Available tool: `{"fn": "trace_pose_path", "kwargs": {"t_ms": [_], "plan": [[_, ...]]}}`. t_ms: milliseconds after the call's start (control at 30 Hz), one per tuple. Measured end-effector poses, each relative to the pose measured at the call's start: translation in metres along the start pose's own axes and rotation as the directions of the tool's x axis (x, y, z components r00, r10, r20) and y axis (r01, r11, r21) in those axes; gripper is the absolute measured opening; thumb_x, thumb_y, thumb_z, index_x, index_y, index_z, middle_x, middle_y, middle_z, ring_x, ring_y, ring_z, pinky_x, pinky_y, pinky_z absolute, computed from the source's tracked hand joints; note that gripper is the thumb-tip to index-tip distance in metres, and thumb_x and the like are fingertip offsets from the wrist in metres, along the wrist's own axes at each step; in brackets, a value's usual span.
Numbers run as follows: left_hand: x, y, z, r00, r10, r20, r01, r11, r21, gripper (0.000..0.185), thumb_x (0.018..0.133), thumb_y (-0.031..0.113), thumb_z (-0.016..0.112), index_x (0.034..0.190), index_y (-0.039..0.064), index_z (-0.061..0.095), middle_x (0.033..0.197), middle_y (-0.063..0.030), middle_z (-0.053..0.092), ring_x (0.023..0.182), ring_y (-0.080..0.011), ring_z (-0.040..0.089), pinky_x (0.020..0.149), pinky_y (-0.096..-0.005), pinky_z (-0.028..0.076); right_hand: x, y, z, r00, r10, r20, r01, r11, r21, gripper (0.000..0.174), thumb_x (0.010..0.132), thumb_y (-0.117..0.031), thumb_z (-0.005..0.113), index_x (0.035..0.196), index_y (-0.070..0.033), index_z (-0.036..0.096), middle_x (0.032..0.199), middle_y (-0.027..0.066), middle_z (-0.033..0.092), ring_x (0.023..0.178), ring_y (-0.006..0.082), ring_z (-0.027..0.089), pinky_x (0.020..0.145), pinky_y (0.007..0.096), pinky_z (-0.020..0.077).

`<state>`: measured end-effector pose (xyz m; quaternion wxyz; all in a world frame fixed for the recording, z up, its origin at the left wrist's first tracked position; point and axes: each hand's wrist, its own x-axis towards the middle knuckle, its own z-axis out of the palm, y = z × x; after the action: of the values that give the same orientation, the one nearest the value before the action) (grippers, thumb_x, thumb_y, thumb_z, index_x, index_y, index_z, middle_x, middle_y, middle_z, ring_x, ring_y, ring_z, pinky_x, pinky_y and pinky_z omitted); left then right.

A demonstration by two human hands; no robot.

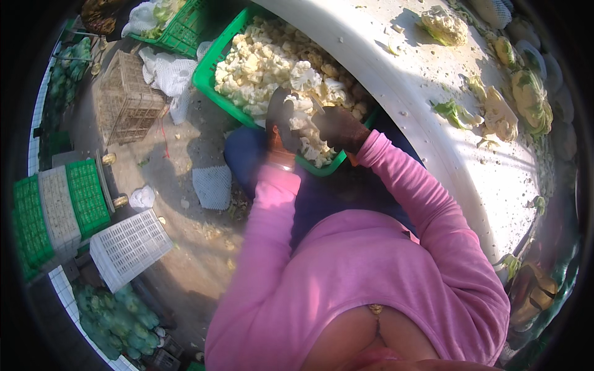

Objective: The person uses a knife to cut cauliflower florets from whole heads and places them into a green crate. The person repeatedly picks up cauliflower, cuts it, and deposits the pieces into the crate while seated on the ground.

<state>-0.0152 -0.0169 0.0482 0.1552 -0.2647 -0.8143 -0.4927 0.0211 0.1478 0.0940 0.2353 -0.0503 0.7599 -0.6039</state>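
Observation:
A green plastic crate full of cut cauliflower florets stands before me, beside a white table. Over its near part, my left hand, in a dark glove, is curled against a piece of cauliflower. Just to the right is my right hand, also in a dark glove, closed around a small knife whose blade points at that piece. Part of the knife's handle is hidden by the fingers.
The white table curves along the right, with a cauliflower head, leaves and trimmings on it. A beige crate, a white crate, stacked green crates and foam netting are on the left.

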Motion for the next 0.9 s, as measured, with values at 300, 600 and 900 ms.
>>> {"fn": "trace_pose_path", "kwargs": {"t_ms": [300, 600, 900], "plan": [[-0.007, -0.001, 0.017, 0.909, -0.416, 0.020, 0.323, 0.674, -0.664, 0.040, 0.089, 0.005, 0.056, 0.128, -0.004, 0.050, 0.124, -0.0093, 0.056, 0.112, -0.0179, 0.052, 0.097, -0.0277, 0.038, -0.012, 0.003, 0.010, 0.955, 0.125, 0.270, -0.176, 0.969, 0.172, 0.024, 0.086, -0.023, 0.053, 0.093, -0.004, 0.066, 0.066, 0.0043, 0.060, 0.053, 0.0115, 0.057, 0.046, 0.0253, 0.0455], [-0.017, -0.027, 0.022, 0.939, -0.331, -0.089, 0.252, 0.843, -0.476, 0.033, 0.089, 0.005, 0.058, 0.120, -0.005, 0.054, 0.121, -0.0130, 0.056, 0.111, -0.0210, 0.053, 0.095, -0.0327, 0.043, 0.027, 0.069, 0.040, 0.936, -0.189, 0.296, 0.351, 0.528, -0.773, 0.008, 0.065, -0.013, 0.065, 0.067, -0.006, 0.067, 0.066, 0.0139, 0.062, 0.062, 0.0292, 0.062, 0.059, 0.0411, 0.0487], [-0.014, -0.005, 0.019, 0.674, -0.709, -0.207, 0.504, 0.647, -0.572, 0.036, 0.089, 0.011, 0.061, 0.121, -0.004, 0.053, 0.113, -0.0102, 0.058, 0.101, -0.0182, 0.054, 0.090, -0.0293, 0.044, 0.019, 0.057, 0.006, 0.891, -0.190, -0.413, -0.035, 0.877, -0.479, 0.037, 0.080, -0.011, 0.051, 0.117, -0.004, 0.052, 0.075, 0.0273, 0.061, 0.076, 0.0421, 0.061, 0.069, 0.0519, 0.0465]]}}
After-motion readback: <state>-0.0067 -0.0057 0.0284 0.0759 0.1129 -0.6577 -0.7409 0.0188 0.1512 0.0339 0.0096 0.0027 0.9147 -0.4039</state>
